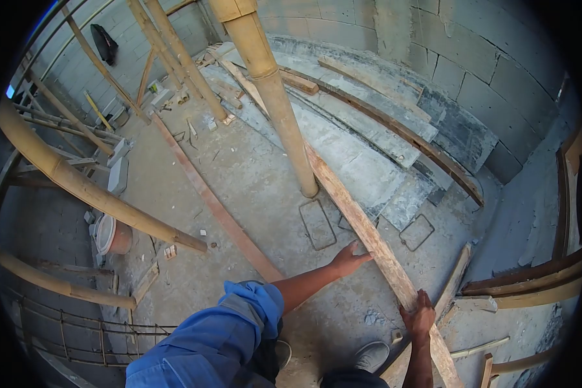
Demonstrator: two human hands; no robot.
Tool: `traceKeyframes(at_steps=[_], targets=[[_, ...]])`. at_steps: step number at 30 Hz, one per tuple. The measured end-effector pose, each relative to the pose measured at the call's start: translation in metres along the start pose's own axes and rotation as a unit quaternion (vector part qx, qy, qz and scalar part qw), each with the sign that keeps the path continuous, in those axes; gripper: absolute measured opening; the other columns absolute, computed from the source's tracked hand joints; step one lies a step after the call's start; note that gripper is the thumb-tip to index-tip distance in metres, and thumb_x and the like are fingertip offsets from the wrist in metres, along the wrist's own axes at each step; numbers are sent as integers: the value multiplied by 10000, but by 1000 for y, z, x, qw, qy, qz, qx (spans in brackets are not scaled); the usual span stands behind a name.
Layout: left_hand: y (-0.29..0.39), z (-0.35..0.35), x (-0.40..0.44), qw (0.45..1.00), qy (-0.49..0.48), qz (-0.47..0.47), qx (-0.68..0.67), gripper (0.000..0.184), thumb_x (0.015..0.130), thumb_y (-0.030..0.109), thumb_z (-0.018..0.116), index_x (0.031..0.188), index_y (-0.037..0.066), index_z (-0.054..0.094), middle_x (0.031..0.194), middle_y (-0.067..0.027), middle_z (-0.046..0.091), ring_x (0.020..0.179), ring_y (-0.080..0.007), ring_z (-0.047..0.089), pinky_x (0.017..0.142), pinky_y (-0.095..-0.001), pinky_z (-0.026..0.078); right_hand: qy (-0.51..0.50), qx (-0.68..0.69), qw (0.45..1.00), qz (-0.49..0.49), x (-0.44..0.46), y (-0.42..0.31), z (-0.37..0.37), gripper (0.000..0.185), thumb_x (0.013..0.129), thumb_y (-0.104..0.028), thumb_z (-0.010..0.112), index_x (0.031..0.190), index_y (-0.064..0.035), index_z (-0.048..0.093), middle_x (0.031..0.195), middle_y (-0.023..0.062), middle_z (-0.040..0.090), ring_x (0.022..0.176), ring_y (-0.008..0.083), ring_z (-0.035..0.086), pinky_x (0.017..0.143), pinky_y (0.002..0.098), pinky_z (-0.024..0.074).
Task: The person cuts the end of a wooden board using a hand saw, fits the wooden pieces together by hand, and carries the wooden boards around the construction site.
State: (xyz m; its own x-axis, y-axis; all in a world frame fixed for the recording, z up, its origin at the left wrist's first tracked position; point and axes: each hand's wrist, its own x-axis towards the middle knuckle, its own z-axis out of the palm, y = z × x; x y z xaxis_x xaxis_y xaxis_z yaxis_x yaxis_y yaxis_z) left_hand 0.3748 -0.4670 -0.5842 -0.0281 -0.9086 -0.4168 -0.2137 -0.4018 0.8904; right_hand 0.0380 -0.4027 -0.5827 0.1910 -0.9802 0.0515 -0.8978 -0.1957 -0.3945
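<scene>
A long, rough wooden plank [349,208] runs diagonally from the back, past a bamboo post, down to the lower right beside my legs. My right hand [420,315] is wrapped over its near part, with fingers closed on the edge. My left hand [350,260] is at the plank's left edge, thumb raised and fingers stretched out; its fingertips meet the edge, and whether they go underneath cannot be seen. On the floor close by lie bent wire stirrups [318,224], partly beside the plank. To the left, a thinner reddish board [215,205] lies flat on the concrete.
An upright bamboo post [279,107] stands close to the plank. More bamboo poles [97,187] slant at left, near a bucket [113,235] and a rebar cage [100,333]. Stacked boards [362,136] lie along the block wall [498,77]. Timber offcuts [456,278] are at right.
</scene>
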Motion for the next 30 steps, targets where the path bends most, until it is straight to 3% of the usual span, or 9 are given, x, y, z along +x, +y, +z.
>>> traceKeyframes(at_steps=[6,8,11,15,18,19,21,24,30], targets=[[-12,22,12,989,24,-44,-141,1010,873,546,758,1522,-94,323,1496,-290,488,1448,-351,415,1186,-424,318,-62,12,998,16,86,-81,14,829,670,-312,924,1349,-16,554,1187,218,684,1058,397,685,895,469,555],[-2,19,15,982,-31,-63,-176,992,908,538,724,1574,-26,253,1554,-233,429,1478,-326,373,1179,-484,325,-95,8,995,17,98,-94,14,883,667,-334,930,1389,-30,522,1204,208,671,1071,389,677,909,461,549],[-3,22,26,973,-69,-84,-203,959,932,534,700,1604,46,221,1562,-174,432,1479,-298,373,1172,-518,336,-65,8,997,-52,73,-78,-5,993,643,-365,946,1452,-49,466,1252,195,643,1117,382,653,937,453,538],[-9,21,32,974,-72,-94,-193,950,947,531,685,1611,73,183,1542,-152,450,1459,-295,397,1171,-519,338,-45,-39,998,29,-15,1,-39,1156,543,-396,980,1470,11,422,1290,244,599,1200,444,585,1019,496,494],[7,23,22,974,-65,-70,-205,968,955,523,680,1617,71,137,1556,-147,432,1463,-295,394,1177,-513,332,-53,-71,990,113,-73,60,-75,1203,473,-444,988,1442,24,450,1190,252,630,1099,470,613,972,527,501],[8,22,21,973,-75,-70,-208,963,953,515,686,1613,73,142,1556,-147,429,1465,-295,390,1178,-511,332,-72,-69,981,165,-83,70,-85,1056,461,-418,994,1310,23,547,1095,223,658,1039,445,632,902,524,520],[12,24,21,970,-96,-67,-215,952,951,499,698,1606,77,151,1556,-146,425,1470,-295,382,1181,-507,330,-100,-81,980,150,-89,88,-83,833,473,-363,996,1112,10,615,997,192,675,980,418,652,836,510,535],[4,36,29,968,-64,-66,-233,873,964,443,705,1579,78,203,1532,-128,449,1458,-279,398,1180,-496,336,-84,-84,981,151,-91,95,-76,699,483,-322,995,983,-8,620,951,178,677,919,401,670,784,492,548],[-11,36,39,948,-21,-87,-304,658,992,344,691,1496,138,323,1469,-84,506,1388,-240,474,1157,-495,367,-60,-72,982,162,-80,64,-68,688,510,-302,992,1030,-28,632,949,165,691,850,382,692,748,483,561]])
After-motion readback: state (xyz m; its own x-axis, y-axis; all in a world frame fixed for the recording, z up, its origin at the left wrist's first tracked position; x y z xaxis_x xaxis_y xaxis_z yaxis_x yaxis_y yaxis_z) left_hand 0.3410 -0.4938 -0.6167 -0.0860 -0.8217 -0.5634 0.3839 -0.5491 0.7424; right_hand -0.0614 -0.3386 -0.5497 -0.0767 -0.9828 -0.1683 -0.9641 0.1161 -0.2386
